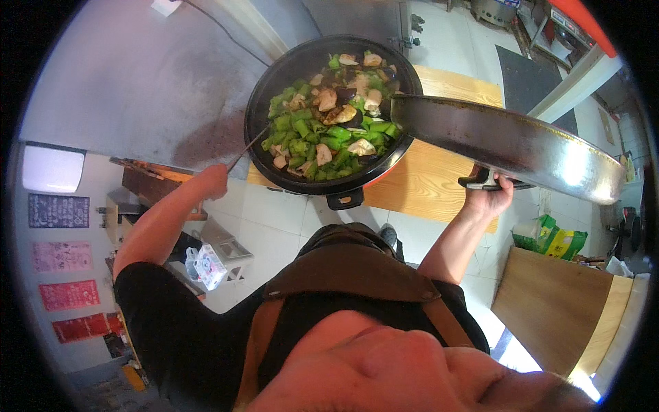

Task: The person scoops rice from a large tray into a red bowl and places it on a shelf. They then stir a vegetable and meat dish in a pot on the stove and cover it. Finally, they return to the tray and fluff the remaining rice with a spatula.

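A wide black electric wok (332, 185) stands before me, filled with chopped green vegetables (298, 123) and pieces of purple-skinned eggplant (340, 114). My left hand (211, 181) grips the thin handle of a cooking utensil (247, 149) at the wok's left side. The utensil's far end is hidden among the food. On the right, my right hand (489, 196) holds the black handle (476, 180) of a deep metal lid or pan (515, 131) from below. This vessel is tilted, and its left end overlaps the wok's right rim; its inside is hidden.
Beneath the wok is a wood-grain table (427, 180). A grey panel (128, 98) lies to its left. A plastic stool (226, 252) is at lower left, a wooden cabinet (556, 309) with a green and yellow bag (551, 239) at right. A cord (221, 31) runs behind the wok.
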A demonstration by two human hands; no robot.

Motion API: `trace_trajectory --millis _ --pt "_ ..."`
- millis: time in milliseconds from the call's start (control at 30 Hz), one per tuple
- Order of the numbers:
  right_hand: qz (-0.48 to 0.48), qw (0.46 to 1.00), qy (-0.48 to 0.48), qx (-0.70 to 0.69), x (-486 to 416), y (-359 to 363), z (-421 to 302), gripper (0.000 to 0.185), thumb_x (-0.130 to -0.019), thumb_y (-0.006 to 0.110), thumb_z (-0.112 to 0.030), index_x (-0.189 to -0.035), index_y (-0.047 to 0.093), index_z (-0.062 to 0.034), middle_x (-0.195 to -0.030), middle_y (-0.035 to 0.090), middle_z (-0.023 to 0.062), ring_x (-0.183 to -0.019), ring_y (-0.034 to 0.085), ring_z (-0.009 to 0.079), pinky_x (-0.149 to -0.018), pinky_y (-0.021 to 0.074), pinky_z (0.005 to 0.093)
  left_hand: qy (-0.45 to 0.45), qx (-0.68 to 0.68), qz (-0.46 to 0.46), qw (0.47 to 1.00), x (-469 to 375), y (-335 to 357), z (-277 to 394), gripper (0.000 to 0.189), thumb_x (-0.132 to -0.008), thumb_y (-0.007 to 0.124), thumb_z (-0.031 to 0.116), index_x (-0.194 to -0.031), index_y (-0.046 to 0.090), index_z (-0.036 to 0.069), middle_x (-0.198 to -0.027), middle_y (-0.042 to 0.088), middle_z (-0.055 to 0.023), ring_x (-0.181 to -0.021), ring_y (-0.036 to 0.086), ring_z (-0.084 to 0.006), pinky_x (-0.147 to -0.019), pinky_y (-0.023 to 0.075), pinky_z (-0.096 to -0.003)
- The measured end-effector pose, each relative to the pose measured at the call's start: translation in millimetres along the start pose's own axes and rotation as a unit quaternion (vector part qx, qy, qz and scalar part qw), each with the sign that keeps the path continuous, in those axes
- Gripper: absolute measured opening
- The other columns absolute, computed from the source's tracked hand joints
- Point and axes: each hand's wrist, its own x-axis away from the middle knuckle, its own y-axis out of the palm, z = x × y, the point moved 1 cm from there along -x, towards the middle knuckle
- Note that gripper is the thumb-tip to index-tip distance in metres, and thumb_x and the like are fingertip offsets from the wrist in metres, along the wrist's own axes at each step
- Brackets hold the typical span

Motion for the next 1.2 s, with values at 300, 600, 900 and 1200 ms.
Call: trace_trajectory --millis 300,600,900,1200 --pt "0.042 0.999 -0.016 0.009 -1.0 -4.3 -9.6 0.010 -0.052 0.046 0.001 -0.061 0.046 -0.0033 -0.058 0.044 0.0068 -0.068 0.050 0.0233 -0.082 0.0427 0.0475 0.044 0.592 -0.171 0.786 -83.8 -3.4 69.8 0.009 -0.067 0.051 0.001 -0.065 0.043 0.005 -0.047 0.040 -0.0043 -0.034 0.038 -0.0137 -0.031 0.0265 -0.0298" --pt "0.027 0.998 -0.026 0.041 0.4 22.9 19.1 0.019 -0.053 0.046 0.002 -0.070 0.049 -0.0051 -0.060 0.047 0.0038 -0.058 0.049 0.0175 -0.080 0.0458 0.0385 0.083 0.016 0.131 0.988 17.9 -40.7 71.6 0.022 -0.070 0.050 0.001 -0.091 0.045 -0.002 -0.079 0.057 -0.0249 -0.077 0.057 -0.0378 -0.067 0.0454 -0.0439" --pt "-0.041 0.999 -0.017 0.020 -6.5 21.9 25.0 0.019 -0.053 0.047 0.003 -0.070 0.049 -0.0049 -0.060 0.047 0.0053 -0.058 0.048 0.0181 -0.078 0.0453 0.0377 -0.063 -0.094 0.046 0.993 150.5 -74.3 45.7 0.022 -0.080 0.042 0.005 -0.100 0.042 -0.002 -0.085 0.058 -0.0247 -0.085 0.057 -0.0366 -0.073 0.0464 -0.0428" --pt "0.048 0.998 -0.035 0.033 -1.1 12.8 14.9 0.012 -0.051 0.048 0.000 -0.061 0.049 -0.0068 -0.055 0.047 0.0047 -0.059 0.050 0.0184 -0.079 0.0449 0.0389 0.026 -0.115 -0.076 0.990 103.0 -59.1 20.2 0.029 -0.072 0.059 0.015 -0.091 0.049 -0.004 -0.085 0.059 -0.0224 -0.080 0.059 -0.0346 -0.066 0.0473 -0.0389"
